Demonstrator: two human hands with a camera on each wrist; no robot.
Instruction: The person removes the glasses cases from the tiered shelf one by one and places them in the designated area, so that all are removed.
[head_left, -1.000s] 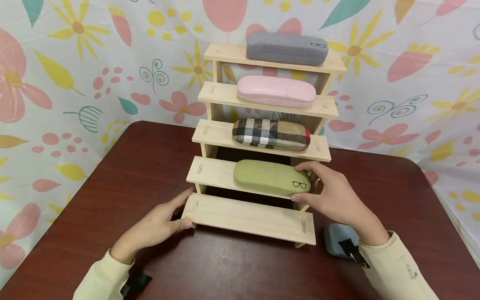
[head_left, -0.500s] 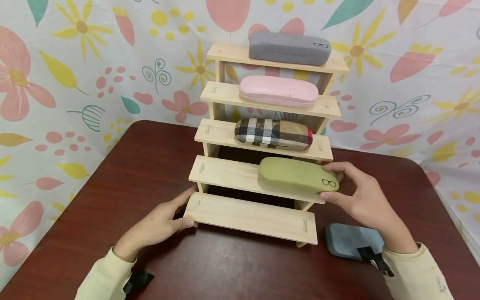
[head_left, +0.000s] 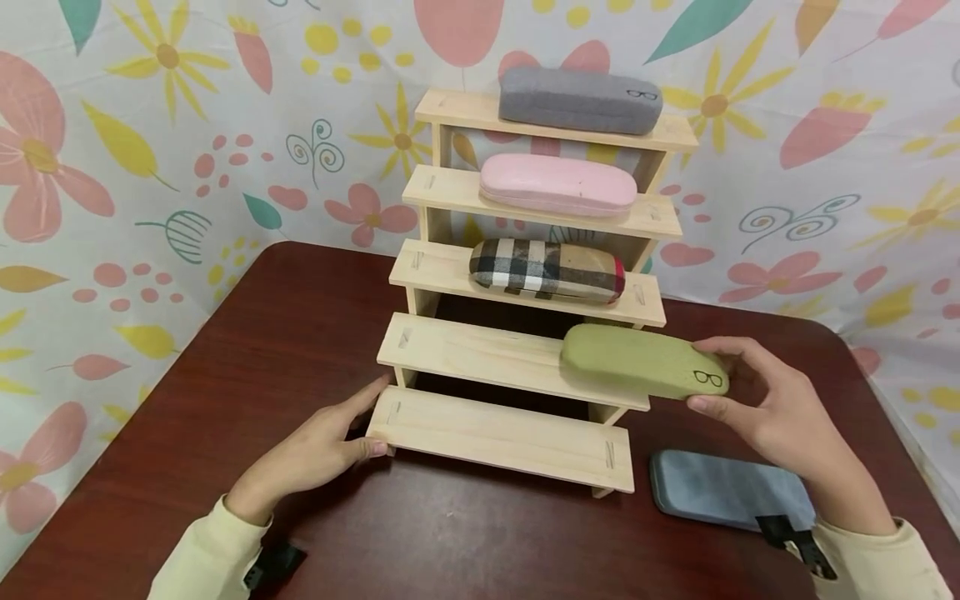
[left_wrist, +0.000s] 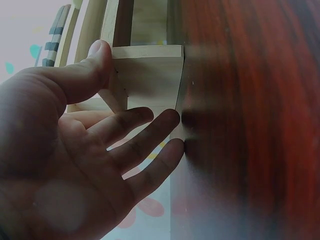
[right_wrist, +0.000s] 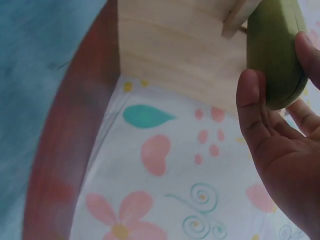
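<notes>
My right hand (head_left: 780,408) pinches the right end of a green glasses case (head_left: 637,358), thumb at the front and fingers behind. The case's left part overlaps the second-lowest shelf of a wooden stepped rack (head_left: 465,346), and its right end juts past the shelf. In the right wrist view, thumb and fingers grip the rounded end of the green case (right_wrist: 280,55). My left hand (head_left: 315,446) rests at the left end of the lowest shelf. The left wrist view shows its thumb on the board (left_wrist: 147,52) and the other fingers loosely extended near the tabletop.
On the upper shelves lie a grey case (head_left: 577,102), a pink case (head_left: 558,183) and a plaid case (head_left: 547,271). A blue case (head_left: 727,487) lies on the dark red table (head_left: 450,542) under my right forearm. A floral cloth (head_left: 225,167) hangs behind.
My right hand has drawn the green glasses case to the right along its shelf until it sticks out past the end. The left hand stays at the lowest shelf.
</notes>
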